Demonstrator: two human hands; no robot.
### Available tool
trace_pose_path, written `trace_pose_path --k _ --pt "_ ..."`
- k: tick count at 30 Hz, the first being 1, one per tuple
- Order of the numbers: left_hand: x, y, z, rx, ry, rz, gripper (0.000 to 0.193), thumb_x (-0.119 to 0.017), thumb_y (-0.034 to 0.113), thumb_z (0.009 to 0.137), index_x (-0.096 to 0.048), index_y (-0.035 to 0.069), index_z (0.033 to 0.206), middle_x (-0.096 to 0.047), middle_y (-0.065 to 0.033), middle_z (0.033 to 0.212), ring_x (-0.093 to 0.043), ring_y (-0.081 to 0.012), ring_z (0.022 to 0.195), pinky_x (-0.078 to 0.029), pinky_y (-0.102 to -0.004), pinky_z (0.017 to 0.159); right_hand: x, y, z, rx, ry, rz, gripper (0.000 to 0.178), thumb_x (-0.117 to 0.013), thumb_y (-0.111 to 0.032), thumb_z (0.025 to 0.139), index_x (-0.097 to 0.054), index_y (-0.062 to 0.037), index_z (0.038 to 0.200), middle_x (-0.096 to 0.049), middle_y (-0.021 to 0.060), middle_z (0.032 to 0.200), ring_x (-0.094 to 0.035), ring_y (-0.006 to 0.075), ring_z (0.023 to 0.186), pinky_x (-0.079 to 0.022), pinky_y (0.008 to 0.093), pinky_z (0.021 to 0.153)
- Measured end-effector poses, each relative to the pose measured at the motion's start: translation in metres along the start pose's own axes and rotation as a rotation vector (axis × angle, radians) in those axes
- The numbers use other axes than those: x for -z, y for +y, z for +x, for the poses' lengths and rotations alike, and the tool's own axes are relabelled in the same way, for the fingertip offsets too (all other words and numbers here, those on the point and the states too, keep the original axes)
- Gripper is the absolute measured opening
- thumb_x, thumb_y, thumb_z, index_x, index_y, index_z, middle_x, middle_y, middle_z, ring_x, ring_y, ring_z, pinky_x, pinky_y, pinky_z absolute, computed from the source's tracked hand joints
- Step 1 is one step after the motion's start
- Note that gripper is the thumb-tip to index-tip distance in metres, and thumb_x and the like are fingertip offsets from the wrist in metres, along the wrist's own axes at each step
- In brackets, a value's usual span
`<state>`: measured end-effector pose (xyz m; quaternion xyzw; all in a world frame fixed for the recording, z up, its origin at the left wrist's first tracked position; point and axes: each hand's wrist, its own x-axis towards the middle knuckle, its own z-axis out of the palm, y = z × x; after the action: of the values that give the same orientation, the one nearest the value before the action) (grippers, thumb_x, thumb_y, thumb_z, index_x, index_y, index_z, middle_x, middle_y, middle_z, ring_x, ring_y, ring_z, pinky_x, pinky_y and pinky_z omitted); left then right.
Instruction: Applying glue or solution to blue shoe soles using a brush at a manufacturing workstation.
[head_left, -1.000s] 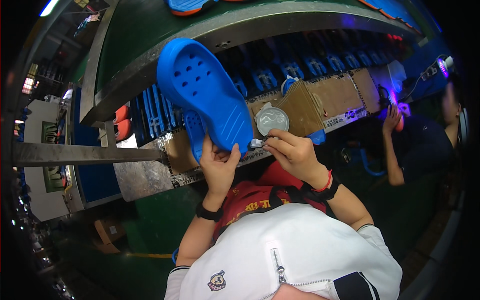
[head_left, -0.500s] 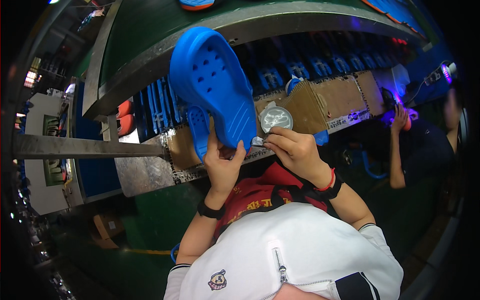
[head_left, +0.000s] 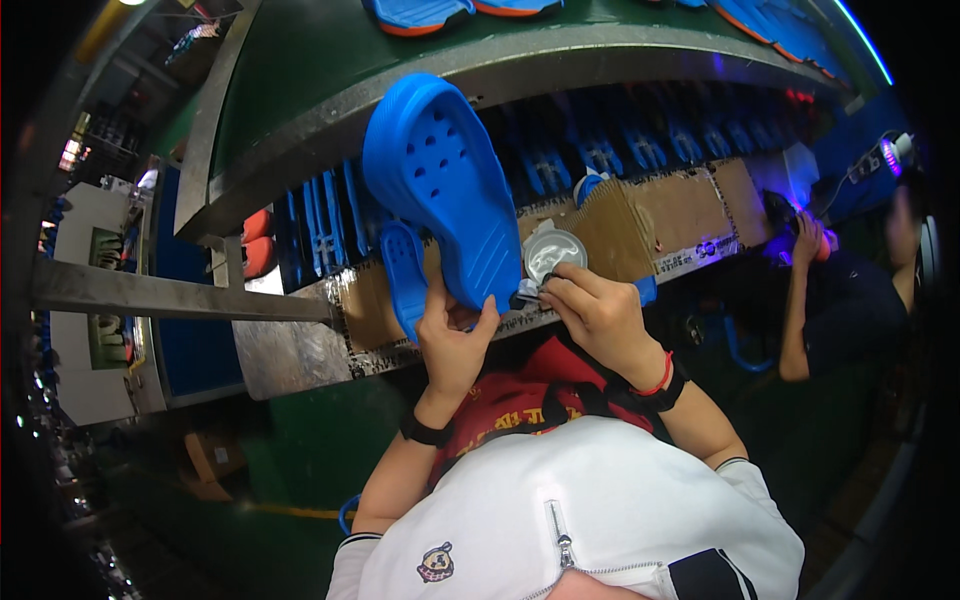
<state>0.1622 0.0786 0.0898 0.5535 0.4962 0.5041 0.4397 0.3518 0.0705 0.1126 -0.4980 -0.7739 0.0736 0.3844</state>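
My left hand (head_left: 453,345) grips a blue shoe sole (head_left: 455,210) by its lower end, thumb on the near edge and fingers behind. The sole is tilted up, its inner face with several round holes and slanted grooves toward me. My right hand (head_left: 598,315) is closed in a pinch on a small, thin tool with a dark tip (head_left: 517,299), held at the sole's lower right edge; my fingers hide most of it. Just beyond the right fingers sits a round, shallow dish (head_left: 553,252) with shiny grey-white contents. A second blue sole (head_left: 403,265) leans behind my left hand.
A cardboard-covered shelf (head_left: 690,215) runs in front of me, with a row of blue soles (head_left: 600,155) behind it. Above is a metal-edged green conveyor (head_left: 590,40) carrying blue-orange shoe parts (head_left: 420,12). A metal bar (head_left: 180,300) crosses at left. A co-worker (head_left: 840,300) works at right.
The sole and my left hand sit slightly lower and farther right in the picture, which has itself shifted a little. My right fingers stay by the sole's lower edge. More shoe parts show on the conveyor.
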Motion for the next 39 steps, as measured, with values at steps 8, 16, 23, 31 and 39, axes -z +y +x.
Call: trace_pose_path --k 8,16,23,31,39 --pt "0.01 0.009 0.005 0.074 0.037 -0.121 0.059 -0.062 -0.008 0.079 -0.035 -0.008 0.131 -0.056 -0.016 0.112 -0.062 -0.0187 0.091 -0.054 -0.0271 0.075 0.025 0.02 0.036 -0.337 0.185 0.645 0.007 -0.067 -0.001 0.08 -0.065 0.0032 0.086 -0.066 0.0087 0.088 -0.059 0.0099 0.073 -0.046 0.0228 0.062" --pt "0.035 0.022 0.001 -0.023 0.14 -0.179 0.058 -0.064 -0.007 0.078 -0.037 -0.006 0.13 -0.056 -0.015 0.112 -0.06 -0.0182 0.095 -0.053 -0.0284 0.079 0.045 0.059 0.192 -0.132 -0.022 0.847 0.018 -0.061 -0.019 0.089 -0.063 -0.0007 0.088 -0.062 0.0099 0.105 -0.052 0.0178 0.109 -0.037 0.0307 0.095" --pt "0.061 0.025 -0.012 -0.023 0.273 -0.215 0.058 -0.064 -0.009 0.077 -0.037 -0.004 0.129 -0.055 -0.0134 0.112 -0.059 -0.0179 0.096 -0.052 -0.028 0.079 0.033 0.05 0.323 -0.357 -0.234 0.661 0.026 -0.067 -0.023 0.085 -0.069 -0.0032 0.101 -0.067 0.0088 0.104 -0.058 0.0164 0.105 -0.036 0.0293 0.099" --pt "0.087 0.021 -0.026 0.019 0.417 -0.175 0.061 -0.064 -0.011 0.074 -0.039 -0.005 0.129 -0.051 -0.0148 0.121 -0.053 -0.022 0.109 -0.041 -0.034 0.096 0.003 0.067 0.367 -0.324 -0.24 0.817 0.038 -0.07 -0.026 0.082 -0.064 -0.0044 0.113 -0.059 0.0121 0.121 -0.046 0.0238 0.122 -0.032 0.0374 0.104" --pt "0.086 0.023 -0.016 0.042 0.395 -0.168 0.062 -0.063 -0.011 0.075 -0.037 -0.005 0.131 -0.051 -0.0155 0.122 -0.052 -0.0217 0.11 -0.041 -0.0336 0.096 -0.005 0.028 0.36 -0.335 -0.223 0.826 0.038 -0.067 -0.026 0.084 -0.06 -0.0053 0.116 -0.057 0.0109 0.121 -0.046 0.0241 0.121 -0.034 0.0416 0.102"
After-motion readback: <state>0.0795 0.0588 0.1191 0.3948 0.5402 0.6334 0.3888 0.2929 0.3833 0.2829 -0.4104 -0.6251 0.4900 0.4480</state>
